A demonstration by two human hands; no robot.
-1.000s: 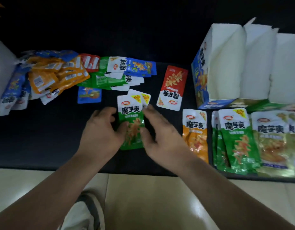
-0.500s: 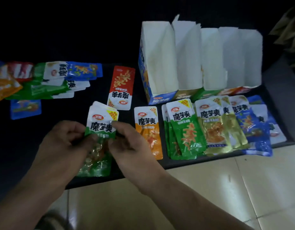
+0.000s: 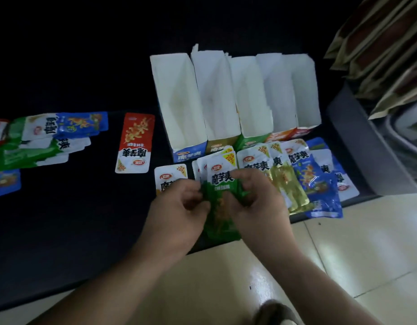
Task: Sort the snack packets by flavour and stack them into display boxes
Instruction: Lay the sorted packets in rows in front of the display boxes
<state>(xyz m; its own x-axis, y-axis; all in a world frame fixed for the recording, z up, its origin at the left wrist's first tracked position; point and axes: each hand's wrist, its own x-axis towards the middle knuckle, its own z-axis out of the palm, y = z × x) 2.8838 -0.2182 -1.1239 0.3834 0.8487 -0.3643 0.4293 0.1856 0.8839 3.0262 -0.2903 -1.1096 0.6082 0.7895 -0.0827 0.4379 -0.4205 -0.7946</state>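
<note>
Green glossy snack packets (image 3: 222,184) — thin stack at centre, left hand (image 3: 177,207) and right hand (image 3: 256,202) pinching side edges; white card display boxes (image 3: 179,102) at 12 o'clock. Likely light, floppy, slippery — squeeze edges.

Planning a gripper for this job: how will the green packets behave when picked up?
Probably floppy: the green packets crumple between the left hand and right hand. Likely slippery, since the film looks glossy. Probably light; fingertips alone hold several.

The scene is dimly lit; glare is reflected off the floor tiles (image 3: 256,287); the background is lost in darkness.
</note>
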